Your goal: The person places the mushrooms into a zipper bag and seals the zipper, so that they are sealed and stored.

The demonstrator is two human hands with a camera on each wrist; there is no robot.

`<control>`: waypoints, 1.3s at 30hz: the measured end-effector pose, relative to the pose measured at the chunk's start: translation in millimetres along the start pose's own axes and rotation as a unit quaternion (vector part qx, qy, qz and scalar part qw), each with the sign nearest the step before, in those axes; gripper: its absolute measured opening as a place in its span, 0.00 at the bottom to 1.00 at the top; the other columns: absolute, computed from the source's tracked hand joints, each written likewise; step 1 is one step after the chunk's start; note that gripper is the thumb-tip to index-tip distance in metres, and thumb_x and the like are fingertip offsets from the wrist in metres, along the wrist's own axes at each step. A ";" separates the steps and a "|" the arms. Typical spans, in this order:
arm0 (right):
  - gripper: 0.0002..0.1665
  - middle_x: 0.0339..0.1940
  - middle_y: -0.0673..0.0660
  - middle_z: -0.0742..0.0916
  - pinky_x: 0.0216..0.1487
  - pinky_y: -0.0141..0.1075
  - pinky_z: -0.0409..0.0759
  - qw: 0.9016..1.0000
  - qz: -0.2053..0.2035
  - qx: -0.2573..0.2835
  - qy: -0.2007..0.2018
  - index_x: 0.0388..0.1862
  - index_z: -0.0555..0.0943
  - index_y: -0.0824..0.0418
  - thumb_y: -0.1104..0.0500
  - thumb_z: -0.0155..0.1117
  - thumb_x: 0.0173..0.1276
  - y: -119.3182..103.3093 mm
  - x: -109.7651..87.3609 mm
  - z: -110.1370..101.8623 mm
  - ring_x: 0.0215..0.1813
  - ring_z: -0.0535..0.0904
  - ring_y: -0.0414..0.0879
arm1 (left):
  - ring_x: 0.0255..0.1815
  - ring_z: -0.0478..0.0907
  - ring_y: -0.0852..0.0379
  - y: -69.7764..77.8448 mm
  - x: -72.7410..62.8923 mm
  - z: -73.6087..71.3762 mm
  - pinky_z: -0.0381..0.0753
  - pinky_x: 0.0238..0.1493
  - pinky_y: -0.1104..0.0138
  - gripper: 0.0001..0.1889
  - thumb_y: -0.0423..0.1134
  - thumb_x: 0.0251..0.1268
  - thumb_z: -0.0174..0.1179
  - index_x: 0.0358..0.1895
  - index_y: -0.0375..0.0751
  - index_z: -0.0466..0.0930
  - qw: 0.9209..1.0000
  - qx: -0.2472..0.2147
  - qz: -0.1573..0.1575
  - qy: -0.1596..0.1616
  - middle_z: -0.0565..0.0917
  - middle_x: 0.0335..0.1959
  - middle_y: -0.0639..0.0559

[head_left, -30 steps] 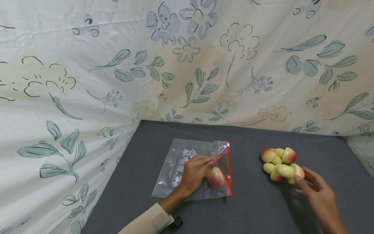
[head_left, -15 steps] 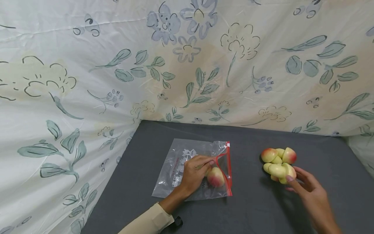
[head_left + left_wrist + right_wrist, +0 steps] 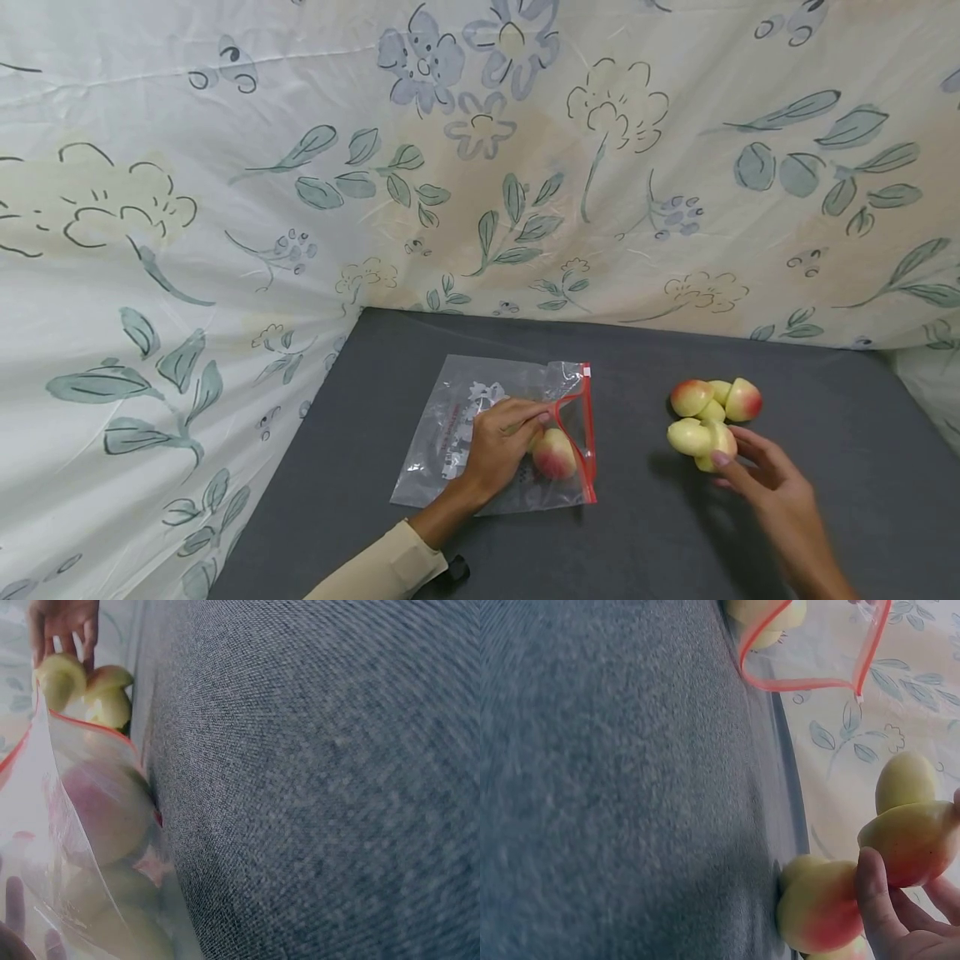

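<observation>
My left hand [image 3: 497,446] pinches the upper layer of a clear plastic zip bag [image 3: 427,450] near its red-edged mouth [image 3: 590,417], which gapes to the right. Inside lies a yellow-and-red fruit-like piece [image 3: 555,455]; in the left wrist view several rounded shapes [image 3: 105,810] show through the plastic. To the right, my right hand [image 3: 776,500] grips another such piece [image 3: 701,440], a red-blushed body with a pale yellow knob, between thumb and fingers. It is raised in the right wrist view, just above more pieces [image 3: 821,904].
Behind the held piece, more yellow-and-red pieces [image 3: 742,400] lie close together on the dark grey tabletop [image 3: 630,533]. A floral cloth [image 3: 480,217] hangs along the back and left edges. A small black object [image 3: 456,571] is beside the left sleeve [image 3: 393,562].
My right hand has moved left with the piece it holds, which now covers the front piece on the table. The left hand and bag have stayed in place.
</observation>
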State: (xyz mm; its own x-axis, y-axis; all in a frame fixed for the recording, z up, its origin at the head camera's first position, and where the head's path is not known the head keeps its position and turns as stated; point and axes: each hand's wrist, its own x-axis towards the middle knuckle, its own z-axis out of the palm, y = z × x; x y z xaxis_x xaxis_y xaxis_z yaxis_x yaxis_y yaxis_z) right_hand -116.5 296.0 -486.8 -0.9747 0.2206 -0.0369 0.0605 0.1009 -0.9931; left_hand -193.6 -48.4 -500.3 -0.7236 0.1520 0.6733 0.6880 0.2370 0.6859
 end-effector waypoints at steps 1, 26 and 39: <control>0.33 0.55 0.35 0.81 0.43 0.28 0.86 1.000 0.001 -0.006 -0.003 0.77 0.72 0.55 0.58 0.70 0.77 0.1 0.1 0.7 0.49 0.84 0.27 | 0.46 0.89 0.56 0.0 0.0 0.1 0.88 0.47 0.65 0.10 0.28 0.66 0.72 0.48 0.38 0.93 1.000 0.000 0.001 0.000 0.93 0.42 0.50; 0.32 0.56 0.35 0.86 0.47 0.25 0.84 0.997 -0.053 0.028 -0.054 0.72 0.76 0.64 0.69 0.72 0.71 -0.2 1.5 38.5 0.51 0.86 0.30 | 0.46 0.89 0.56 -1.1 0.3 1.5 0.88 0.48 0.65 0.08 0.33 0.71 0.71 0.49 0.38 0.93 1.000 0.001 0.001 -0.004 0.92 0.42 0.50; 0.33 0.54 0.31 0.87 0.47 0.26 0.85 0.997 -0.028 -0.029 -0.070 0.72 0.75 0.66 0.63 0.75 0.71 -0.9 0.0 55.4 0.53 0.86 0.28 | 0.46 0.89 0.57 -1.3 -0.9 0.9 0.87 0.48 0.65 0.08 0.34 0.70 0.71 0.49 0.38 0.93 1.000 0.000 -0.009 -0.005 0.92 0.42 0.50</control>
State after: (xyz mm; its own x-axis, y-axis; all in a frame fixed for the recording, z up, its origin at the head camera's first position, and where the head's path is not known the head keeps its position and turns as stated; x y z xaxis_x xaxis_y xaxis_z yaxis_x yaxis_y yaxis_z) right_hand -128.6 242.2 -492.2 -0.9970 0.0768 -0.0004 0.0131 0.1652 -0.9862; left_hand -193.8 -48.0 -502.0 -0.7357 0.1571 0.6588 0.6756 0.2396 0.6973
